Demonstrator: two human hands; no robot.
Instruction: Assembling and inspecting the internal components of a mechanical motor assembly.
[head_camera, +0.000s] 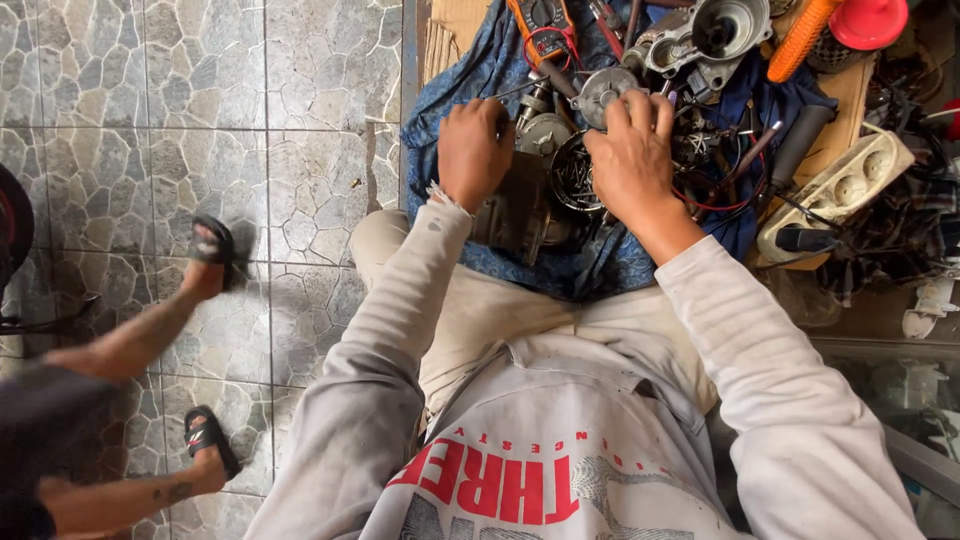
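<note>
My left hand (473, 150) is closed on the top of a dark grey motor housing (520, 215) that rests on a blue patterned cloth (480, 75) on my lap. My right hand (632, 160) lies over a round wound-wire part (575, 175) beside the housing, fingers curled on it and reaching to a small round metal cap (603, 90). Red and black wires (715, 200) trail out from under the right hand. Whether the right hand grips the round part or only presses on it is not clear.
A multimeter with red leads (540, 25), a grey cast metal casing (705, 35), an orange handle (800, 40), a cream socket strip (840, 190) and loose tools lie ahead and to the right. Another person's sandalled feet (210, 260) stand on the stone-pattern tiles (150, 120) at left.
</note>
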